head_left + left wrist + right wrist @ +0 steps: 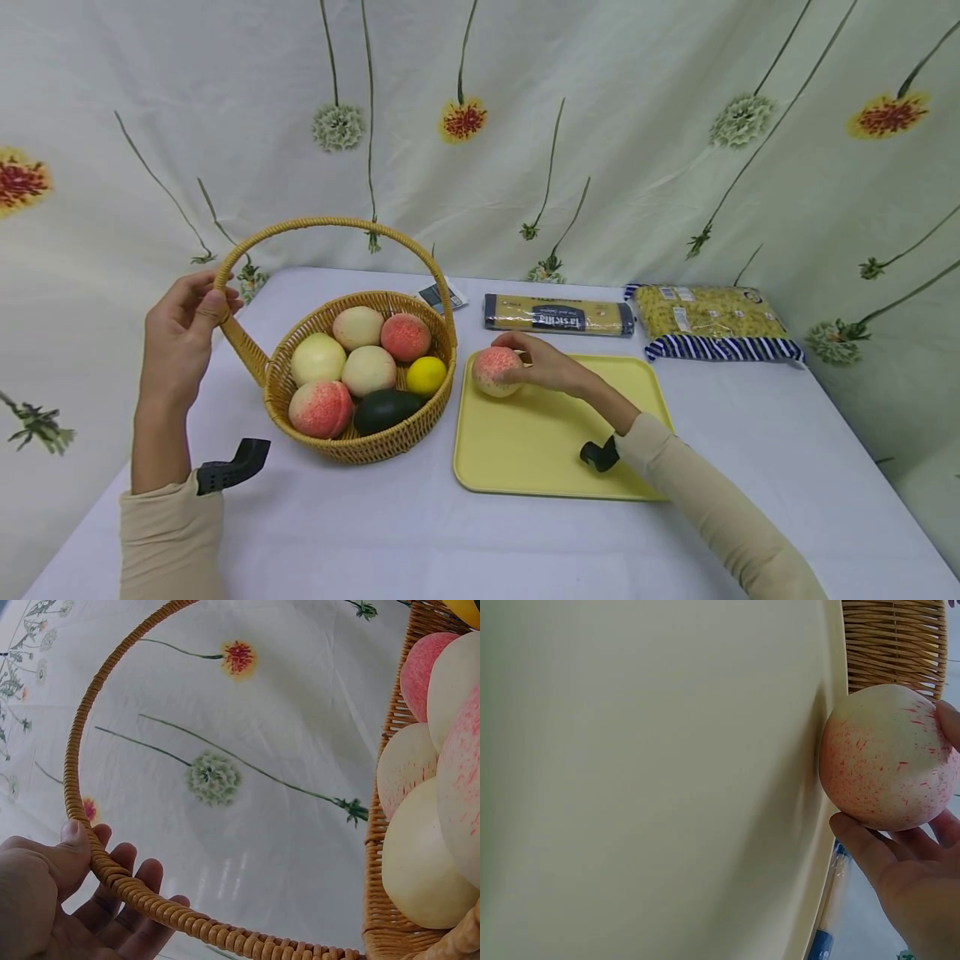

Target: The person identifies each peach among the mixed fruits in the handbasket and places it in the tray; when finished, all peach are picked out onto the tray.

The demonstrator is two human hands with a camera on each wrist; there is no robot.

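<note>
My left hand (180, 329) grips the left side of the arched handle of a wicker basket (360, 450). In the left wrist view, the thumb and fingers lie on opposite sides of the handle (109, 874). Inside the basket are several pale and pink peaches (321, 409), a small yellow fruit (426, 377) and a dark green oval fruit (387, 412). My right hand (543, 364) holds a pink-speckled peach (495, 372) over the upper left corner of a yellow tray (525, 450). In the right wrist view, the held peach (885, 761) has fingers on two sides.
Behind the tray lies a pack of spaghetti (558, 315). A bag of short pasta (708, 321) sits to its right. A small card (444, 293) is partly hidden behind the basket. A flower-print cloth (615, 167) hangs along the back of the white table (360, 533).
</note>
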